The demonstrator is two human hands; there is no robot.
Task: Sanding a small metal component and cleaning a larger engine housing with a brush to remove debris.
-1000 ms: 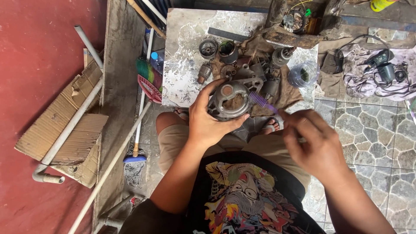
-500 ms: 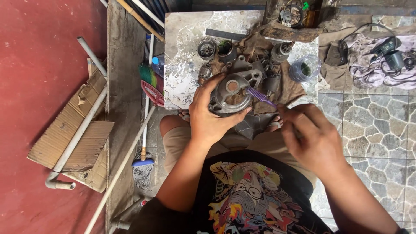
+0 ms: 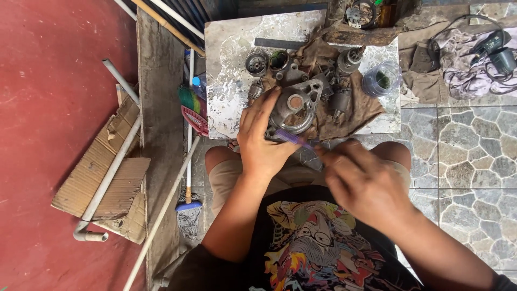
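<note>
Fingers of the right hand [image 3: 366, 180] are bunched together around the near end of a thin purple tool [image 3: 293, 139], though motion blur hides the exact pinch. That tool is a slim stick, a brush by the look of it; its long axis runs from lower right to upper left, with the far tip pointing at the metal housing [image 3: 295, 108]. The left hand [image 3: 265, 141] wraps the housing from its left side, fingers curled over the rim and thumb beneath, holding it above the person's lap at the near edge of a stone slab [image 3: 231, 70]. This housing is a round, grey, grimy cast part with a circular opening in its middle facing up toward the camera and a bracket arm jutting to the upper right. Beyond it, on a brown rag [image 3: 361, 108] spread over the slab, lie more greasy metal parts, two small cup-shaped rings [image 3: 257, 63] and a clear plastic jar [image 3: 380, 80]. Off to the left, a broom [image 3: 189, 161] and pale pipes [image 3: 116, 161] rest over cardboard.
</note>
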